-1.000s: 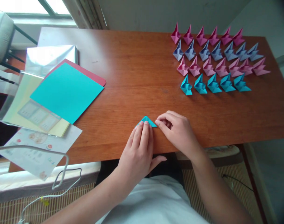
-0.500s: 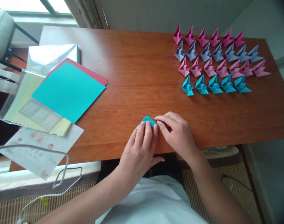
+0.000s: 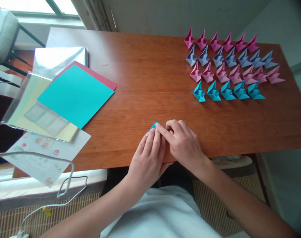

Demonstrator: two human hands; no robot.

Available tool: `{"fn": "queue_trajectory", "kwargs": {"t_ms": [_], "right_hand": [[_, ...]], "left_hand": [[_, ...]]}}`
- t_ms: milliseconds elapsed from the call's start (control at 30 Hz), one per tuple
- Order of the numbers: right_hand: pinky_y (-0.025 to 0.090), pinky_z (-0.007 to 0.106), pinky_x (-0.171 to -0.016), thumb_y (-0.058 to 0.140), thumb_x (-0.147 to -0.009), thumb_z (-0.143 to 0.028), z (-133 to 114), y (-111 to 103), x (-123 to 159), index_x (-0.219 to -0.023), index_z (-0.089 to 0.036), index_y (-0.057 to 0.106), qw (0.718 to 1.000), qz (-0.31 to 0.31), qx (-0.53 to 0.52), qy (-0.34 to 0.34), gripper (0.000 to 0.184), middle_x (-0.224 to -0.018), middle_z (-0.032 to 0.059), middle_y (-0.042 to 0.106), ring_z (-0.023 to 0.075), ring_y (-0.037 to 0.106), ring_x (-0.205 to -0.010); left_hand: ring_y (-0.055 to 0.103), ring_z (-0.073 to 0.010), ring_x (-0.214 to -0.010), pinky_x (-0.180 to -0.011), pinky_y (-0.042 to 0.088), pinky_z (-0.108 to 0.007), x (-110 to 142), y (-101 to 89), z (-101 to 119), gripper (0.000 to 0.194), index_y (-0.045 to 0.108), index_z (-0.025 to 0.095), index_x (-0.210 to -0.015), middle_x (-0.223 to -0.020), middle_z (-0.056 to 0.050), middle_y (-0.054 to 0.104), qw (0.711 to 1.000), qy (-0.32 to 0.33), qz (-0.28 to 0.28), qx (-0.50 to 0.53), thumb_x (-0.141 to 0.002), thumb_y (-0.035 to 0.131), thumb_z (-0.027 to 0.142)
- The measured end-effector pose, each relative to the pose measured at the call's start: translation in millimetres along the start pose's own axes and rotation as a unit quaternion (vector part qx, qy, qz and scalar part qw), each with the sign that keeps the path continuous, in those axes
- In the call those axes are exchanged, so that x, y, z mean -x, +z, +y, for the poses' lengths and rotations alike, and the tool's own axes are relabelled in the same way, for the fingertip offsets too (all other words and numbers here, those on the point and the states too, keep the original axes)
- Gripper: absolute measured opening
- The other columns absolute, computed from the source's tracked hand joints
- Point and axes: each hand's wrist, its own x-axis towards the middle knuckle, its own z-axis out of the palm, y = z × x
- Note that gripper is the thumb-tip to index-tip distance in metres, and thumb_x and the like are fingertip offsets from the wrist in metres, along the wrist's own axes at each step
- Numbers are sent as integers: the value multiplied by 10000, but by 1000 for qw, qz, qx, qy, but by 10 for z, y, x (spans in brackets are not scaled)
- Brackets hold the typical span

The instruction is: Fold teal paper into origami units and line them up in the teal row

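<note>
A small piece of folded turquoise paper [image 3: 152,127] lies on the table near its front edge, mostly covered by my hands; just its peaked top and left edge show. My left hand [image 3: 148,148] rests flat across it, fingers stretched out and pressing it down. From the right, my right hand [image 3: 183,138] reaches in with its index finger straight, the tip touching the paper near the peak. The other fingers of that hand are bent, and its thumb is hidden.
Rows of folded paper shapes stand at the right: magenta [image 3: 215,43], lavender [image 3: 218,58], pink [image 3: 222,73] and turquoise [image 3: 227,91]. A turquoise sheet [image 3: 76,94] lies over a red one [image 3: 103,77] at the left, near plastic-wrapped yellow paper [image 3: 19,102] and a printed sheet [image 3: 49,158].
My right index finger has moved left, from the paper's right corner to near its peak. My left hand stays on the paper. The whole view has shifted slightly.
</note>
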Motion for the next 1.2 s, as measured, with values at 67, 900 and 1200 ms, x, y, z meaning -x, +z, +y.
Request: {"fn": "queue_trajectory", "kwargs": {"t_ms": [67, 900, 1200], "right_hand": [[441, 333, -739, 484, -1033, -150, -7, 2, 0, -1393, -269, 624, 1000, 0, -6, 8, 404, -1055, 74, 654, 219, 520, -927], [482, 355, -785, 460, -997, -83, -10, -22, 6, -1380, -247, 642, 998, -2, -60, 28, 456, -1040, 83, 662, 228, 525, -920], [479, 401, -848, 511, -984, -100, -150, -17, 359, -1451, -251, 572, 999, 21, 34, 20, 494, -1330, 111, 667, 259, 562, -1070]], "left_hand": [[434, -378, -1464, -1235, 312, -463, 36, -20, -48, 855, 443, -83, -1480, -1568, -274, 455, 1000, -3, 3, 20, -972, 514, 601], [534, -378, -1375, -1193, 331, -485, 102, -73, -114, 870, 492, -35, -1474, -1489, -233, 569, 999, -21, 32, 19, -976, 448, 677], [540, -339, -1380, -1233, 255, -491, 76, -145, -165, 771, 508, 38, -1483, -1507, -177, 568, 998, -33, 23, 52, -989, 477, 630]]}}
